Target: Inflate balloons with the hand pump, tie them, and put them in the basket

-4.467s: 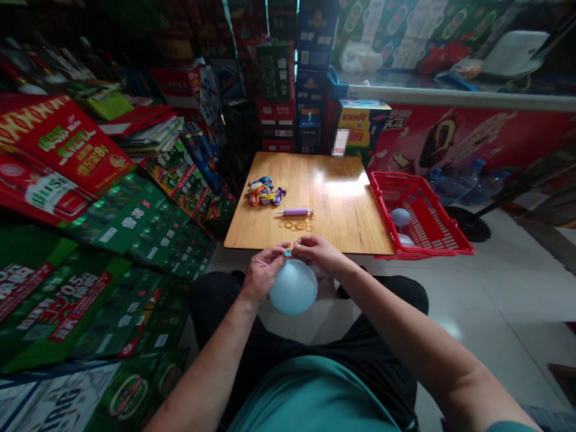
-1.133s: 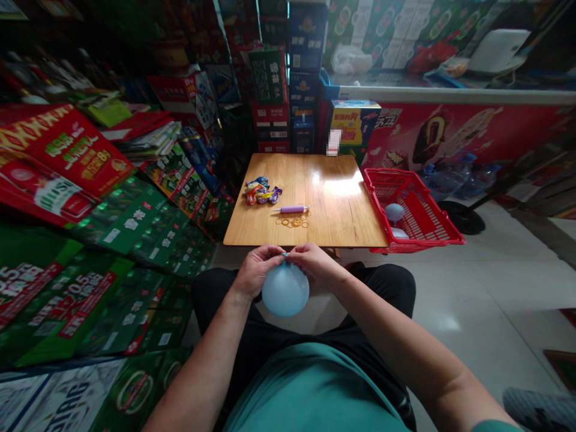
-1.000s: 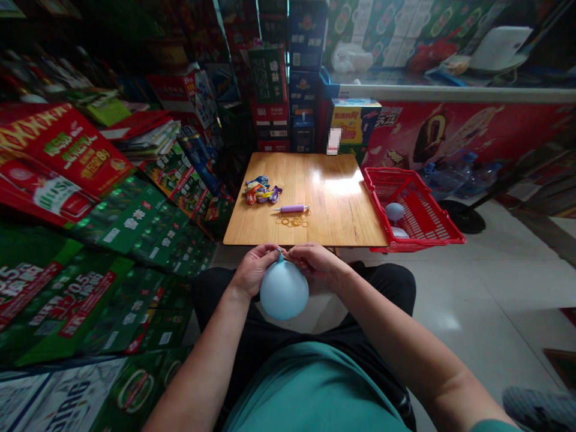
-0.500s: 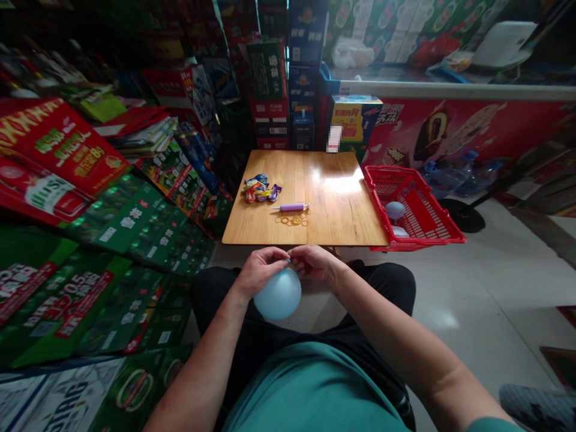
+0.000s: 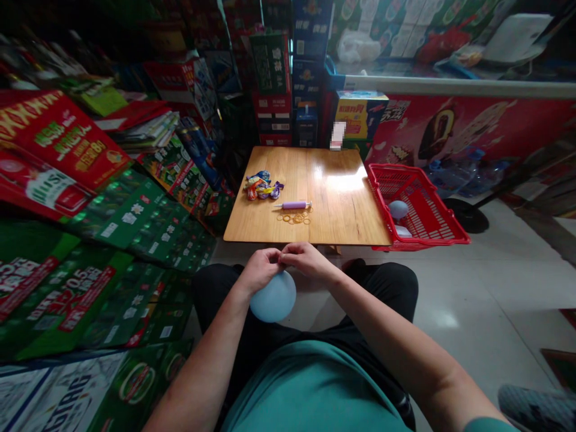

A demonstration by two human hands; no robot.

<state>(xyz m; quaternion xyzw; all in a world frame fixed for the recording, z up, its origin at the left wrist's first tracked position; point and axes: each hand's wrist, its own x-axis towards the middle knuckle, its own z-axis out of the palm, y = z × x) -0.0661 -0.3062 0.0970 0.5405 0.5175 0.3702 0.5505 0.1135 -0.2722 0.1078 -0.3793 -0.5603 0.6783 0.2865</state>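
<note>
A round, inflated light blue balloon (image 5: pixel 273 297) hangs over my lap, just in front of the table's near edge. My left hand (image 5: pixel 260 269) pinches its neck from above. Fingers closed, my right hand (image 5: pixel 300 258) meets the left fingertips at the neck; whatever it grips there is hidden. On the table (image 5: pixel 333 210) lie a purple balloon pump (image 5: pixel 294 205) and several thin yellowish rubber bands (image 5: pixel 294 219). Farther left is a pile of uninflated balloons (image 5: pixel 262 186) in mixed colours.
Right of the table stands a red shopping basket (image 5: pixel 434 225) with another pale blue balloon (image 5: pixel 398 209) inside. Stacked drink cartons (image 5: pixel 121 216) crowd the left side. A freezer (image 5: pixel 450 90) and a yellow-blue box (image 5: pixel 360 117) are behind the table.
My right hand has moved left, over the balloon's neck and against the left fingers. The balloon has shifted slightly left and down. Things on the table lie as before.
</note>
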